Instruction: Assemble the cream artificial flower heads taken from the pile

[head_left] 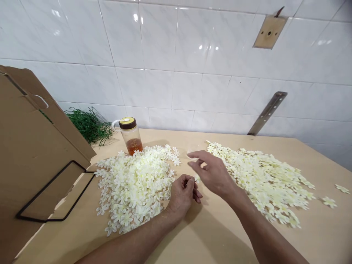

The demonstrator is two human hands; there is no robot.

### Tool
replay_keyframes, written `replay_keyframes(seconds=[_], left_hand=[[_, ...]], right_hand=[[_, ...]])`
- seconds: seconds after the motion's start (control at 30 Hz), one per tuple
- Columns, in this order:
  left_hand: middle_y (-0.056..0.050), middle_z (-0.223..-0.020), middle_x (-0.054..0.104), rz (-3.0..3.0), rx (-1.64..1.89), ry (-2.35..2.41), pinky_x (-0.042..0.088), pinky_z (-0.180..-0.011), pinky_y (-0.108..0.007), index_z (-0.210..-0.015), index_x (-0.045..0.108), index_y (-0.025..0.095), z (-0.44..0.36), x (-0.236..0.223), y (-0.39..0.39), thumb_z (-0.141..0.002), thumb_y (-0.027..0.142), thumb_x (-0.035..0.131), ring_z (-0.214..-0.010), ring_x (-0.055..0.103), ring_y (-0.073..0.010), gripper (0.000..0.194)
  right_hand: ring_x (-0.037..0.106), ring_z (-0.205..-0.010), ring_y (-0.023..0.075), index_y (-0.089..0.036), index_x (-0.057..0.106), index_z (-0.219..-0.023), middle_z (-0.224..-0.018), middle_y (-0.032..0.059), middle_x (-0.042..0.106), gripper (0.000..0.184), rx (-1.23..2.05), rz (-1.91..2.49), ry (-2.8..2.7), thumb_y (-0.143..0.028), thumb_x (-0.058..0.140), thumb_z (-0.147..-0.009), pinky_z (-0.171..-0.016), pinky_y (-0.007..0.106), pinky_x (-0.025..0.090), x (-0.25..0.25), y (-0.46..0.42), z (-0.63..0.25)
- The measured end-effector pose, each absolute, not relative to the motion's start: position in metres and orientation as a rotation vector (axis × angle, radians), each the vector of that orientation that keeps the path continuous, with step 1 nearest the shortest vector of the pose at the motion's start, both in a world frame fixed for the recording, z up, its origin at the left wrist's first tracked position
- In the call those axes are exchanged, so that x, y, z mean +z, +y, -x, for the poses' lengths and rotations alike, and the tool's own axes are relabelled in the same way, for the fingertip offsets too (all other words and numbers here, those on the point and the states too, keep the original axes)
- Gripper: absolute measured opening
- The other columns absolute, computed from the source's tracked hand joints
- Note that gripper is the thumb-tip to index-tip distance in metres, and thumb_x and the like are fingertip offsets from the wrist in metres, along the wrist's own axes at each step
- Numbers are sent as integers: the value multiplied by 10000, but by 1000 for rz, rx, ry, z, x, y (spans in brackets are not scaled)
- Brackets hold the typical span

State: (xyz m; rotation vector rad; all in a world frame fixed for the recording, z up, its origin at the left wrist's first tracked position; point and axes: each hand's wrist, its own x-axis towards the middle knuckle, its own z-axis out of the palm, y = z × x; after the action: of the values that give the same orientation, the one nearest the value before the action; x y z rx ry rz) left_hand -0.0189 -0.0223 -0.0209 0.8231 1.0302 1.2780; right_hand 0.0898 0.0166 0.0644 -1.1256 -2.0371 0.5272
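Note:
My left hand point(183, 194) is in the middle of the table, with thumb and index finger pinched together. A small pale artificial flower point(197, 179) shows at its fingertips, mostly hidden. Just above and to the right, my right hand point(211, 170) hovers with thumb and index finger apart and nothing visible between them. Left of my hands lies a heaped pile of white and pale-yellow flowers point(140, 179). Beyond my right hand spreads a flatter pile of pale-yellow flowers point(264, 179).
A cardboard box point(35, 146) stands at the left, beside a black wire frame point(68, 211). Behind the left pile are a bottle of amber liquid point(131, 137) and green plastic stems point(88, 124). A metal bracket point(266, 113) leans on the tiled wall. Loose flowers point(329, 202) lie far right.

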Motion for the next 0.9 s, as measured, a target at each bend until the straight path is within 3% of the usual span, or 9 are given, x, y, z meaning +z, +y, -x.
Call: replay_keyframes(seconds=[0.07, 0.17, 0.53, 0.9], left_hand=[[21, -503, 593, -804, 1292, 1050, 457, -395, -224, -748, 514, 176, 18, -24, -21, -815, 456, 603, -363, 536, -112, 301], [24, -486, 589, -841, 1301, 1085, 453, -388, -215, -749, 518, 178, 18, -26, -19, -836, 438, 570, -353, 528, -107, 279], [24, -479, 594, -941, 1300, 1125, 456, -385, -219, -759, 543, 181, 19, -26, -23, -862, 396, 546, -350, 535, -116, 239], [15, -499, 601, -926, 1265, 1112, 453, -399, -208, -767, 556, 156, 20, -21, -23, -837, 447, 593, -358, 539, -105, 301]], right_hand=[[621, -706, 165, -220, 684, -862, -864, 32, 709, 175, 438, 1301, -1950, -336, 555, -878, -620, 274, 493, 57, 18, -101], [596, -629, 165, -222, 660, -765, -711, 7, 678, 193, 416, 1463, -1999, -357, 563, -863, -586, 275, 448, 41, 13, -115], [634, -682, 198, -223, 690, -799, -765, 36, 707, 261, 507, 1505, -2055, -370, 494, -891, -648, 301, 436, 18, 1, -116], [556, -537, 150, -223, 654, -694, -599, -6, 643, 271, 609, 1554, -2005, -335, 489, -879, -529, 251, 364, 19, -4, -118]])
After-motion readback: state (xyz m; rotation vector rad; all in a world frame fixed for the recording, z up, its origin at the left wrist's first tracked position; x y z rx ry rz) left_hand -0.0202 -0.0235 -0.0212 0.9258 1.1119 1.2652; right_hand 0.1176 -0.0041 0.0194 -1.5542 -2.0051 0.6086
